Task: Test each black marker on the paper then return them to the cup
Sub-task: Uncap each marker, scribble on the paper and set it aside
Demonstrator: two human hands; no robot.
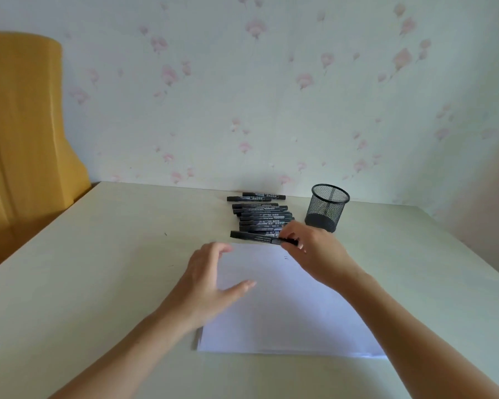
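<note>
The right hand (314, 249) pinches one black marker (257, 237) by its right end, fingers curled round the barrel; the marker lies almost level, pointing left, over the far edge of the paper (280, 309). The left hand (211, 280) holds nothing: its fingers are spread and lightly bent, thumb apart, over the left part of the sheet, near the held marker's free end but not touching it. The two hands are apart, with bare paper between them. A small dark mark (285, 258) shows on the sheet just beside the right hand.

Just beyond the held marker, a row of black markers (264, 216) lies side by side on the worktop (98, 269), with two more (255, 197) slightly farther back. The black mesh cup (326, 207) stands upright to the right of the row, just behind the right hand. Floral wallpaper (242, 96) backs the worktop, and a yellow wooden panel (20, 125) stands at the left.
</note>
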